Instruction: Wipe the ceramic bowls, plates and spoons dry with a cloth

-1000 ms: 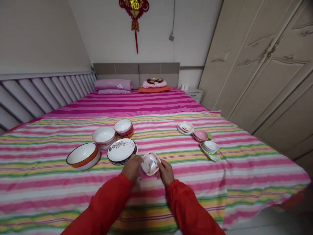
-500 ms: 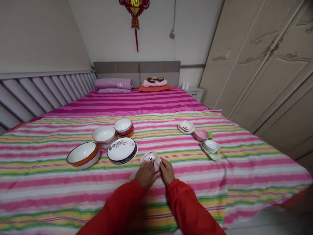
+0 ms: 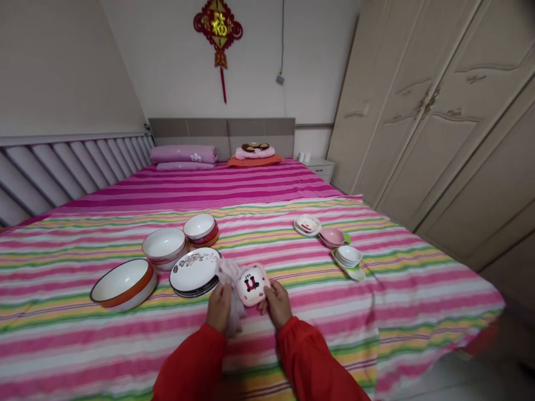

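Note:
A small square dish (image 3: 253, 285) with a pink dotted rim and a red-and-black cat picture is tilted up in front of me. My right hand (image 3: 276, 302) grips its right edge, closed around it. On the other side my left hand (image 3: 219, 307) is closed on a pale pinkish-grey cloth (image 3: 234, 303), which hangs down beside the dish and touches its left edge. Just beyond the cloth lies a stack of white plates (image 3: 195, 271) with dark rims and a flower pattern.
Left of the plates stand a large orange-banded bowl (image 3: 124, 284), white bowls (image 3: 165, 245) and red-sided bowls (image 3: 201, 228). To the right are small square plates (image 3: 308, 224), pink bowls (image 3: 332, 236) and small white bowls (image 3: 349, 255) on a green-edged dish. A striped sheet (image 3: 317, 312) lies beneath everything.
My left hand has drawn the cloth off the dish's face and moved left with it. The dish's picture now shows, held by my right hand. The camera view has shifted slightly.

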Demonstrator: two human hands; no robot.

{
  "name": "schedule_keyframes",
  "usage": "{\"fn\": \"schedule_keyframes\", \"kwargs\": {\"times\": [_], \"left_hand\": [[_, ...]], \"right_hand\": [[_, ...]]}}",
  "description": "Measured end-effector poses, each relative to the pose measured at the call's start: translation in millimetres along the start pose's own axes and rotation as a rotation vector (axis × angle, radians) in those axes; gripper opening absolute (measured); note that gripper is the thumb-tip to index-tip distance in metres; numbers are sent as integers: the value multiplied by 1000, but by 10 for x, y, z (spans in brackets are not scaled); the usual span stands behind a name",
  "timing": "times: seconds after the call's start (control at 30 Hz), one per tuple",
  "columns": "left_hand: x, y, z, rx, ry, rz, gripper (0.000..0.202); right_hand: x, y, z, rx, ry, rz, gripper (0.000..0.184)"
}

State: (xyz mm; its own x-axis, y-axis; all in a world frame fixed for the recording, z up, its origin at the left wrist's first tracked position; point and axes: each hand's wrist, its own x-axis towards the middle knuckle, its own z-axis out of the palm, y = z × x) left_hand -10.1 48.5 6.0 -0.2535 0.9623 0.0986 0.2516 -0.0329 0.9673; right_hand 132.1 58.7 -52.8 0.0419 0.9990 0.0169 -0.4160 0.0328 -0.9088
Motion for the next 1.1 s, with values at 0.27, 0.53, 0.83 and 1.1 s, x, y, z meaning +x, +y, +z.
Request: {"fn": "schedule_keyframes", "kwargs": {"times": [0.27, 0.53, 0.83, 1.1], "left_hand": [[111, -86, 146, -73, -160, -72, 28], [222, 214, 64, 83, -450, 308, 20], [-6, -101, 282, -91, -152, 186, 31], [-89, -128, 345, -144, -4, 2, 37]], "right_hand": [[6, 29, 5, 11, -36, 22, 37], [-35, 47, 49, -108, -9, -40, 48], [-17, 16, 48, -31, 99, -9, 54], [-62, -49, 78, -9, 81, 7, 44]]}}
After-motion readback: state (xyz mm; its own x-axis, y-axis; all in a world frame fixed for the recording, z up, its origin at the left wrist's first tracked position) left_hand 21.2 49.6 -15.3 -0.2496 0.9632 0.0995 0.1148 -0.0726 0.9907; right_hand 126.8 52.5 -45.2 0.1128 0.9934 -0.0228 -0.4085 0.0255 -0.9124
